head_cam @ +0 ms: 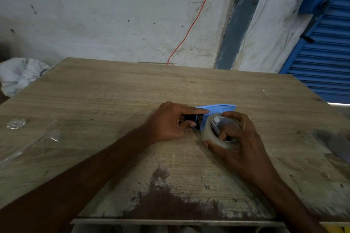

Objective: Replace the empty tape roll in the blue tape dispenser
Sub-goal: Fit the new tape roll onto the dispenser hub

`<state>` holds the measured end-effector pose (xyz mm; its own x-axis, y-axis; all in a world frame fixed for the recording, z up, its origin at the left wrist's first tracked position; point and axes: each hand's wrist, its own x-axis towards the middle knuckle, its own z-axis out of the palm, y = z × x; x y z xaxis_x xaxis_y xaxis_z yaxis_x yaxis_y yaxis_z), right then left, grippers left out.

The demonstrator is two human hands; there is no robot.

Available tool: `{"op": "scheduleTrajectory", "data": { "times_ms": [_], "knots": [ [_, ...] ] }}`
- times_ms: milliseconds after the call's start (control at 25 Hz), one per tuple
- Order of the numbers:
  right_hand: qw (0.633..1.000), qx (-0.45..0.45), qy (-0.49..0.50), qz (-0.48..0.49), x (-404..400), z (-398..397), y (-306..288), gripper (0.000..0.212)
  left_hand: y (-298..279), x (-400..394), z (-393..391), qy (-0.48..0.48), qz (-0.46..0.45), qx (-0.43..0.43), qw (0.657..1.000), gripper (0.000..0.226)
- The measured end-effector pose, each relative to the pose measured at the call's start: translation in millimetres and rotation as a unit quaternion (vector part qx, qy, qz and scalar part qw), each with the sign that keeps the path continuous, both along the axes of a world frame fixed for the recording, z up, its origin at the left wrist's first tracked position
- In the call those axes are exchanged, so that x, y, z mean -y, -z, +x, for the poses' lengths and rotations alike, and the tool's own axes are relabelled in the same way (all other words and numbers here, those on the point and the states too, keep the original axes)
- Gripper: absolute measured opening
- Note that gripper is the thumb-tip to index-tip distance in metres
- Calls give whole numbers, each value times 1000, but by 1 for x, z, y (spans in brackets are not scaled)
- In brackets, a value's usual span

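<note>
1. Tape roll [217, 134], clear and full, sits in my right hand [240, 138]; my fingers curl through its core and around the rim, closed on it.
2. My left hand [168, 121] is closed around the black handle end of the blue tape dispenser [217, 108], pinning it on the wooden table [113, 100].
3. Roll and dispenser touch near the middle of the table, the roll just in front of the blue body.
4. I judge the roll light but firm, slick on its outer face, so gripping through the core holds best.
5. I judge the plastic dispenser stiff; its cutter edge is hidden, so I keep to the handle.
</note>
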<state>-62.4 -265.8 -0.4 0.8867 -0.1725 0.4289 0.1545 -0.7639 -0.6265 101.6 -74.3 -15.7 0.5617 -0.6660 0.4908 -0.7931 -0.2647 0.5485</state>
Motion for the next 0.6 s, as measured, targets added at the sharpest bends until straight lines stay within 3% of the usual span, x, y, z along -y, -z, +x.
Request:
{"op": "scheduleTrajectory", "data": {
  "times_ms": [120,320,600],
  "knots": [
    [1000,-2,-11,9,1,1,-1,28,-4,-1,-5,4,10,13,1000,54],
    [996,33,-4,81,3,3,3,63,-19,0,-14,23,20,84,996,48],
    [995,33,7,93,2,3,10,75,-22,-1,-14,55,21,196,979,16]
  ]
}}
